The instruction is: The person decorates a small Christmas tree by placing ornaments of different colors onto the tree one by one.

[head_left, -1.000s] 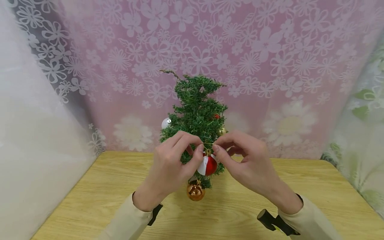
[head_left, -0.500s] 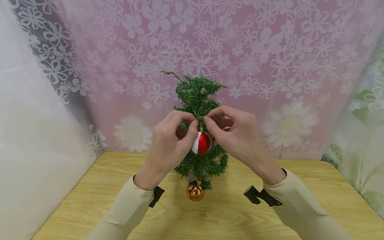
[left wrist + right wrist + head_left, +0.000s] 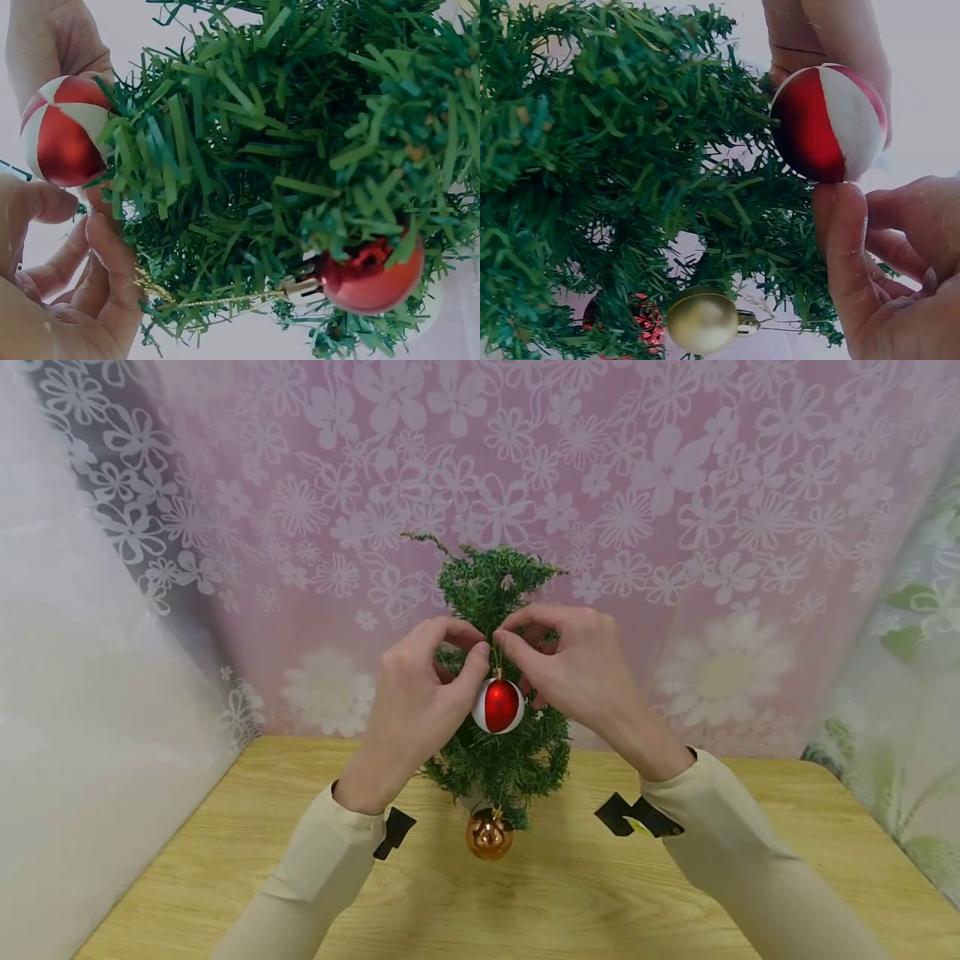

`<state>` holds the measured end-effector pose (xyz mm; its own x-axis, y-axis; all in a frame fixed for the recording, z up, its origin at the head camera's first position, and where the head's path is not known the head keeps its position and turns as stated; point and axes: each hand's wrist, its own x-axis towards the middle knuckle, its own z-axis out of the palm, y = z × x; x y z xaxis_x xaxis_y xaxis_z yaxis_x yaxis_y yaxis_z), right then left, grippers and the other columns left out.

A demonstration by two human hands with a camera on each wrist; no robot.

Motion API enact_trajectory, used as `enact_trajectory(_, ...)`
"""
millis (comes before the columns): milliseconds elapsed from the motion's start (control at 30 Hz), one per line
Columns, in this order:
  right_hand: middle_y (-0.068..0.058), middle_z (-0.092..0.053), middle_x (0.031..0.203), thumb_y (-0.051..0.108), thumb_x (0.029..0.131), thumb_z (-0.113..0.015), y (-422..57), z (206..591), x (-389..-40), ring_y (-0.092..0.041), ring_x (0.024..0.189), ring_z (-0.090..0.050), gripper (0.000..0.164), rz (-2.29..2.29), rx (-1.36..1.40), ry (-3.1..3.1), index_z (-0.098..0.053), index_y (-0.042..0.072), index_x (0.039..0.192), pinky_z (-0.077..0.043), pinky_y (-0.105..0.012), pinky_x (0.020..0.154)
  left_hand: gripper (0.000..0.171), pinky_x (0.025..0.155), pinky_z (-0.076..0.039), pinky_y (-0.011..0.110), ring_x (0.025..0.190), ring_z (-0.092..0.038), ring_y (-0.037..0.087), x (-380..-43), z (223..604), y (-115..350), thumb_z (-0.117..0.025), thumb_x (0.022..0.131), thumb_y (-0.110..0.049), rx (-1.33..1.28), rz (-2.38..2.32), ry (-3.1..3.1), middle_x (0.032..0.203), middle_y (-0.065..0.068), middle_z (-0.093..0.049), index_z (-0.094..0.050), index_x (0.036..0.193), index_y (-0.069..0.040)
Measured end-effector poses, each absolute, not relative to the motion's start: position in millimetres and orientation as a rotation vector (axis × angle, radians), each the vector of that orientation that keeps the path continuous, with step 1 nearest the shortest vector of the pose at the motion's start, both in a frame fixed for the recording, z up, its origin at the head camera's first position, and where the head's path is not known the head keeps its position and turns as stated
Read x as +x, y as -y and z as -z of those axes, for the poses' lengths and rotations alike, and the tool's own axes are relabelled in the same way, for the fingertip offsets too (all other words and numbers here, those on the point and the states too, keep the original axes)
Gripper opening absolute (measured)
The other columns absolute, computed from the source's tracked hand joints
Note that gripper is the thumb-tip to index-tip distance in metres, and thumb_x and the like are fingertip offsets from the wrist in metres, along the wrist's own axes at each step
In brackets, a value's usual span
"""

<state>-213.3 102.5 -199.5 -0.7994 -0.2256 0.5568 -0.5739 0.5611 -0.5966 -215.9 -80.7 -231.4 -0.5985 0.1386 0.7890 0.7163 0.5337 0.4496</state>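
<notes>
A red and white Christmas bauble (image 3: 501, 706) hangs by a thin gold string (image 3: 496, 658) in front of a small artificial Christmas tree (image 3: 487, 581). Thumb and index finger of my left hand (image 3: 420, 693) pinch at the string just left of and above the bauble. On the other side my right hand (image 3: 581, 664) pinches the string a little higher, fingertips close to the left ones. In the left wrist view the bauble (image 3: 66, 131) lies between the two hands, right at the green needles. The right wrist view shows the bauble (image 3: 829, 124) just above the right fingertips.
A copper-coloured bauble (image 3: 490, 835) hangs low at the tree's front. A red bauble (image 3: 373, 274) on a gold cord is at one side, a gold bauble (image 3: 703, 320) at the other. The tree stands on a wooden table (image 3: 300, 860) before a pink flowered curtain (image 3: 637, 485).
Both hands have risen along the tree with the red and white bauble, from its lower front to mid-height. The bauble has turned, its red panel now facing forward. Hands have drawn closer together.
</notes>
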Motion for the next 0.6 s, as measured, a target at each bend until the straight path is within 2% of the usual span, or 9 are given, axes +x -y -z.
enact_trajectory(167, -0.009, -0.070, 0.074, 0.027, 0.102, -0.063, -101.2, 194.3, -215.3, -0.017, 0.051, -0.066, 0.018, -1.110, 0.608, 2.474, -0.075, 0.019, 0.112, -0.057, -0.034, 0.051, 0.014, 0.062, -0.054, 0.028, 0.064, -0.061, 0.013, -217.3, 229.0, 80.6, -0.065, 0.099, -0.020, -0.640, 1.048, 2.118, 0.102, 0.001, -0.071, -0.074, 0.107, -0.013)
enact_trajectory(333, -0.006, -0.070, 0.077, 0.027, 0.102, -0.062, -100.5, 192.5, -217.9, -0.020, 0.051, -0.067, 0.020, -1.077, 0.579, 2.507, -0.076, 0.018, 0.113, -0.057, -0.034, 0.051, 0.012, 0.058, -0.053, 0.029, 0.060, -0.060, 0.011, -217.2, 229.4, 79.4, -0.065, 0.099, -0.021, -0.612, 1.059, 2.190, 0.102, -0.001, -0.069, -0.075, 0.104, -0.015)
enact_trajectory(600, -0.005, -0.071, 0.086, 0.028, 0.103, -0.059, -102.0, 190.4, -219.3, -0.016, 0.049, -0.067, 0.023, -1.040, 0.551, 2.560, -0.076, 0.016, 0.113, -0.058, -0.032, 0.051, 0.012, 0.058, -0.052, 0.029, 0.060, -0.059, 0.014, -217.8, 229.8, 75.6, -0.065, 0.099, -0.020, -0.602, 1.022, 2.242, 0.100, 0.000, -0.067, -0.075, 0.101, -0.013)
